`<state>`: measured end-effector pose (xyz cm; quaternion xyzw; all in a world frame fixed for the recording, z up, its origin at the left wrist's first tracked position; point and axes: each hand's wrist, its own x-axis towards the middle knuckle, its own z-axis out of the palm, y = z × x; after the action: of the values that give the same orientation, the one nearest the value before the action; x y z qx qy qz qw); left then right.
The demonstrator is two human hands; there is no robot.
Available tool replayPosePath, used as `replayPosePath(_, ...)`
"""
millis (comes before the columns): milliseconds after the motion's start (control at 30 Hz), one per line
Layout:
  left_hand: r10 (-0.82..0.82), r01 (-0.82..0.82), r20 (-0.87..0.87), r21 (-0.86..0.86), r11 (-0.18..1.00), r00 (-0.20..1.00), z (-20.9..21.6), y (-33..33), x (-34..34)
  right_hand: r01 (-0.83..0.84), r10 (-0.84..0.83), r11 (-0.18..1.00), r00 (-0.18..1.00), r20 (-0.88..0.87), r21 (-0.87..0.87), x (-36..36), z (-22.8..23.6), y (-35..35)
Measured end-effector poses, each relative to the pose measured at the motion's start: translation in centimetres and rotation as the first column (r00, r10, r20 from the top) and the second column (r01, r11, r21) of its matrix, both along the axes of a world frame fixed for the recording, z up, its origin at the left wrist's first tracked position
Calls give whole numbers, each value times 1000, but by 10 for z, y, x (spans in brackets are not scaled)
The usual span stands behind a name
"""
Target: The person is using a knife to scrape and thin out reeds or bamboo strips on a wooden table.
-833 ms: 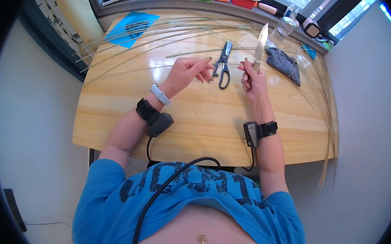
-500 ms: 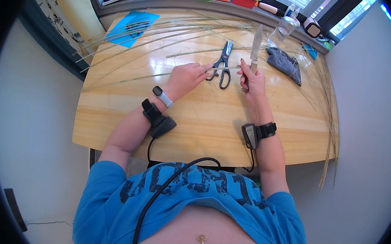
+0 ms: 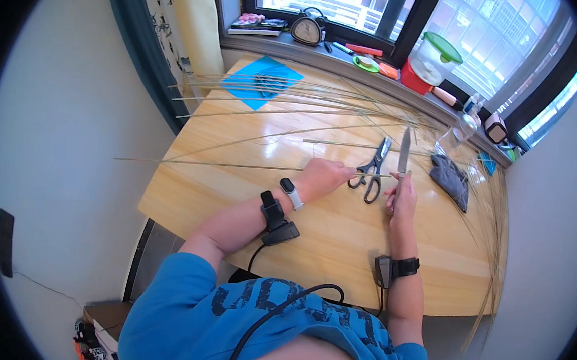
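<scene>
1 thin strip (image 3: 222,165), pinched in L hand (image 3: 325,178), pokes past L edge of table (image 3: 344,251), roomy btwn forearms (image 3: 238,223). R hand (image 3: 404,200) clasps 1 knife (image 3: 405,151), blade pointing away; 1 pr scissors (image 3: 377,159) btwn hands.

"What do you count from here?"
"Two hands (image 3: 327,180), one knife (image 3: 405,151), one pair of scissors (image 3: 374,164), one grey pouch (image 3: 449,182), one alarm clock (image 3: 307,30)."
"And the thin strips (image 3: 236,165)?"
"Many, overlapping; I cannot count them exactly."
</scene>
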<state>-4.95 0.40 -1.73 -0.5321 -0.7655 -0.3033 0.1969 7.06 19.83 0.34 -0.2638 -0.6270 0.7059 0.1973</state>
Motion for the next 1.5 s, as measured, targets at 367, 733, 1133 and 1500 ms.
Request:
replayPosePath(367,60,-60,-10,22,998,998,4,-1,-1,38,-6,804,998,-56,594,-7,-34,9)
replayPosePath(733,55,-55,-42,-9,998,998,7,0,2,14,-128,633,988,86,774,-4,-19,-4)
replayPosePath(1133,18,-17,91,-17,1000,996,11,2,3,49,-184,584,980,73,811,-4,-12,-8)
replayPosePath(1500,-6,6,164,-1,1000,987,11,3,4,-14,-134,576,985,111,818,-7,-16,-22)
